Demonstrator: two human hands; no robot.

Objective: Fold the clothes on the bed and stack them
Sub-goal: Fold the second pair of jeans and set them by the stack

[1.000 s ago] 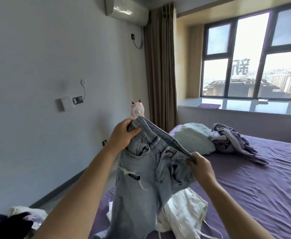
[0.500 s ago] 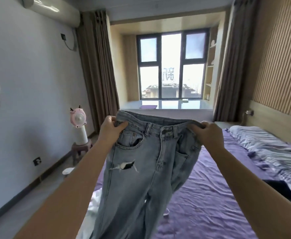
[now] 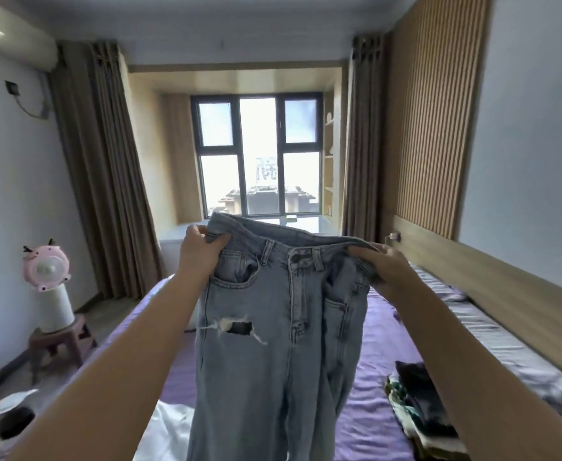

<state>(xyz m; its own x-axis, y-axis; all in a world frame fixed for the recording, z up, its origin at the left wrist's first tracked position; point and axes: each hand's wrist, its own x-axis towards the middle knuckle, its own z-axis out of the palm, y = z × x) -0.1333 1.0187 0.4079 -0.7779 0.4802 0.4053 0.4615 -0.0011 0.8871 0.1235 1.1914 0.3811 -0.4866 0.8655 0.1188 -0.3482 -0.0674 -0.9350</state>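
- Since half a second ago the view has swung further right and tipped up: the slatted wooden wall panel [image 3: 439, 111] now fills the upper right, and the window [image 3: 258, 154] sits dead centre rather than off to one side.
- The pair of light blue ripped denim jeans [image 3: 273, 327] is held higher and spread wider than before, waistband pulled flat, front facing the camera, legs hanging down over the bed.
- The left hand [image 3: 199, 254] grips the left end of the waistband, thumb on the front and fingers curled behind.
- The right hand [image 3: 386, 271] pinches the right end of the waistband, fingers curled over the denim.
- A dark folded stack of clothes [image 3: 419, 410], not seen a second ago, lies on the purple sheet at the lower right, partly hidden by the right forearm.
- A crumpled white garment [image 3: 169, 430] lies on the bed below the jeans.
- The bed with the purple sheet [image 3: 379, 344] runs toward the window; a grey striped quilt [image 3: 489, 334] lies along the wooden headboard side.
- On the left, a pink cartoon-faced fan on a white cylinder [image 3: 48, 284] stands on a small dark red stool [image 3: 60, 341].
- Brown curtains [image 3: 106, 161] flank the window bay.
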